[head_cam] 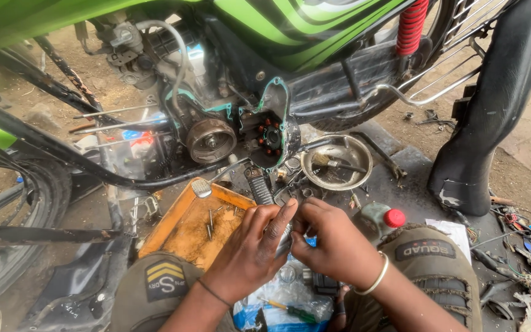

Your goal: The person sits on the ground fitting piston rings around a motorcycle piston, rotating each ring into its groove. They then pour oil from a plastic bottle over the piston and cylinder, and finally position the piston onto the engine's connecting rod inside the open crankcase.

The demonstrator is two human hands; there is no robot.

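My left hand (pixel 253 249) and my right hand (pixel 330 243) meet low in the middle of the head view, both closed around a small grey metal part (pixel 285 241) held between the fingertips. Most of that part is hidden by my fingers. A thin band circles my left wrist and a pale bangle my right wrist. Just beyond my hands stands a green motorcycle (pixel 290 31) with its engine side cover off, showing a round metal clutch drum (pixel 210 140) and a black and orange stator (pixel 271 136).
An orange tray (pixel 173 222) with bolts lies left of my hands. A metal bowl (pixel 337 162) holding a brush sits beyond my right hand. A red-capped bottle (pixel 383 217), a black seat (pixel 493 104) standing at right, scattered tools on the ground at right, and a wheel (pixel 7 233) at left surround me.
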